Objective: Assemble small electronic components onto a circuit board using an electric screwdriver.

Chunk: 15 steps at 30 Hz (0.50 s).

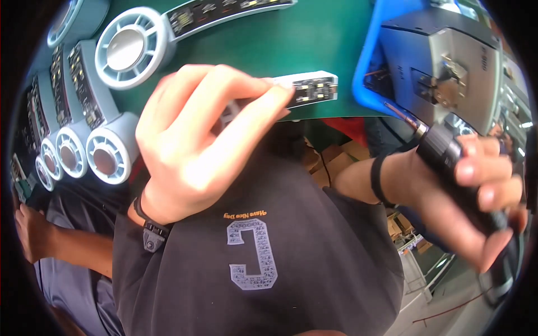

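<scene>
My left hand [185, 140] is closed on a light-coloured housing strip with a black circuit board [316, 91] in it. Thumb and fingertips pinch the strip at its near end, and the hand covers most of the rest of the piece. My right hand [476, 190] is wrapped round a black electric screwdriver [440, 143]. Its thin bit [398, 111] points up and left, by the corner of a blue tray [363, 84]. In that tray stands a grey metal box [417, 73], perhaps a screw feeder, with a small mechanism on its front.
On the green mat [252, 45] lies a pale blue handheld fan body [134, 47] with its circuit board exposed. Several similar bodies [109, 154] line the left side. Another person's arm [73, 243] is at the lower left. Cardboard boxes [336, 157] sit below the table edge.
</scene>
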{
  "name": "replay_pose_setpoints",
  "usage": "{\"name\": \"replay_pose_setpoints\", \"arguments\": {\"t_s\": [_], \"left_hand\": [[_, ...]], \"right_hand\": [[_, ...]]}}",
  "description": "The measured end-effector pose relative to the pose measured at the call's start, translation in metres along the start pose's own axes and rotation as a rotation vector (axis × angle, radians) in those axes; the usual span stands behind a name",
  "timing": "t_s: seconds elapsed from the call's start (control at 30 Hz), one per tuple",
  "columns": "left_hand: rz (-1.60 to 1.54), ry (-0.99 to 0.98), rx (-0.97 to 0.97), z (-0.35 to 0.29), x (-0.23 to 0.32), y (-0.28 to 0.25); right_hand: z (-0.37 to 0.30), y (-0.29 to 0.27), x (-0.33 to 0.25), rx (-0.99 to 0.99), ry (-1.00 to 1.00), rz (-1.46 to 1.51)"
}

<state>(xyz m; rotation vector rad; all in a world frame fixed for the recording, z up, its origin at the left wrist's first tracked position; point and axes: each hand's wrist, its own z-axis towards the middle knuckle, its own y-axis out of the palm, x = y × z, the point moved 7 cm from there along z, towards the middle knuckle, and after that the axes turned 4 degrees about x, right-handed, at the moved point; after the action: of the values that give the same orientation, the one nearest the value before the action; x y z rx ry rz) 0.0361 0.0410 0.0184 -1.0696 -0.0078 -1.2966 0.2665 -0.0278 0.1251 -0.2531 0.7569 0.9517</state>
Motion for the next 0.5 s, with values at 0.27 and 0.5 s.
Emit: {"name": "replay_pose_setpoints", "arguments": {"t_s": [0.27, 0.5], "left_hand": [[0.063, -0.002, 0.022, -0.004, 0.001, 0.001], [0.069, 0.003, 0.023, -0.004, 0.000, 0.001]], "right_hand": [[-0.035, 0.011, 0.008, 0.075, 0.030, -0.146], [-0.041, 0.016, 0.012, 0.047, 0.036, -0.127]]}}
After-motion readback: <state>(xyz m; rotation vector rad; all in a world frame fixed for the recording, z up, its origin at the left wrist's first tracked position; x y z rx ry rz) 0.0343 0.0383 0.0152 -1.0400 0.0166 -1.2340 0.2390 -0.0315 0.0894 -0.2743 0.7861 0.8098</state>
